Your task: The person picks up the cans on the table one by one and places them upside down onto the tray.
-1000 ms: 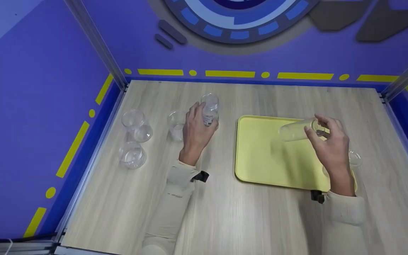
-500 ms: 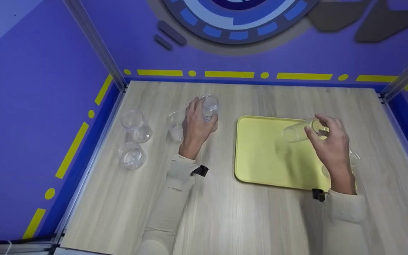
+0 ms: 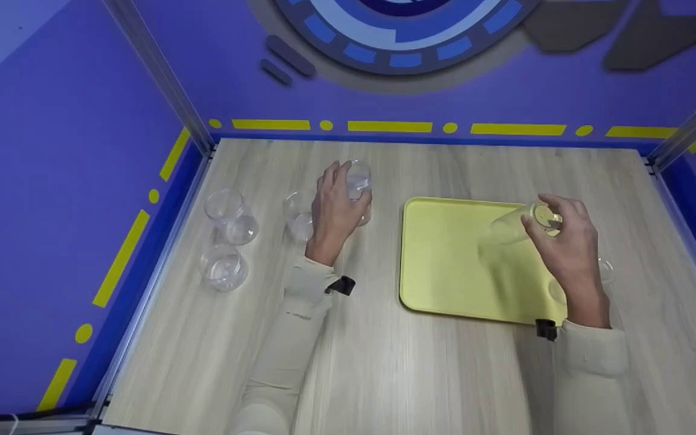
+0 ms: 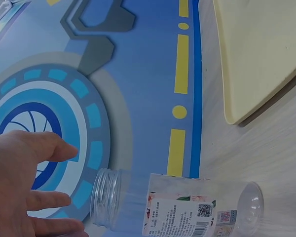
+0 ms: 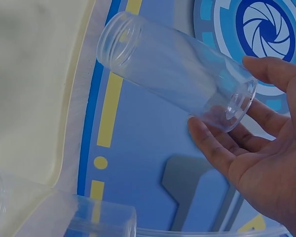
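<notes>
Right hand [image 3: 565, 241] curled round the base end of a clear jar [image 3: 510, 226], thumb one side, fingers the other; jar tilted, threaded mouth pointing left, held above the yellow tray [image 3: 438, 254]. Left hand [image 3: 336, 208] relaxed, thumb and fingers spread wide, nothing in grip; just beside the mouth of a labelled jar [image 4: 182, 205], which stands upright on the table. Both arms reach forward in light sleeves [image 3: 290, 338], black wrist mounts [image 3: 342, 285] at the cuffs. Left of the left hand: a near jar [image 3: 298, 219], then farther off a back jar [image 3: 225, 206] and a front jar [image 3: 223, 267], all clear. By the right wrist, a half-hidden jar [image 3: 606, 270], partly behind the arm. Under everything, pale wood-grain table [image 3: 384, 374]. Beyond the hands, blue-purple wall [image 3: 444, 96] with yellow dashes and dots along the bottom, big ring graphic [image 3: 360, 53] above; metal posts [image 3: 161, 66] at the corners.
</notes>
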Available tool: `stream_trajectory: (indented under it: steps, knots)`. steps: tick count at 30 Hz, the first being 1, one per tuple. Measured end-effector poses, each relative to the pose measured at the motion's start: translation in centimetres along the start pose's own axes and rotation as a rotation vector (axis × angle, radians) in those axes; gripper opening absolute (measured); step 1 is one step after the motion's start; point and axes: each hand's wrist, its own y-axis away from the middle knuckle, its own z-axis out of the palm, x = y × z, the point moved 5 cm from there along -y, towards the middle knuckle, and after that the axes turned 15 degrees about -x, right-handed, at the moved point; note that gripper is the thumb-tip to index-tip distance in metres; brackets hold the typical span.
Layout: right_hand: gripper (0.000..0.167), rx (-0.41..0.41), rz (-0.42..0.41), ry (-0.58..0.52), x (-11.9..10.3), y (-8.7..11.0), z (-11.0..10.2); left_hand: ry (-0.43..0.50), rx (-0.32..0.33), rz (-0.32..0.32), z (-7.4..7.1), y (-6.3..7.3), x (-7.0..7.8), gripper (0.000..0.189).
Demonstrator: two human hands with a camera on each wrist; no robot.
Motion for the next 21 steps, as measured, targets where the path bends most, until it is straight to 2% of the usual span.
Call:
stream_trajectory:
  steps: [12, 21]
  knots:
    - [0.047, -0.014, 0.005, 0.037, 0.2, -0.4, -0.1, -0.006, -0.01, 0.0, -0.1, -0.6, 0.0, 0.062]
    - [0.048, -0.03, 0.024, 0.063, 0.7, -0.8, -0.1, -0.024, -0.046, -0.021, 0.0, -1.1, -0.3, 0.064]
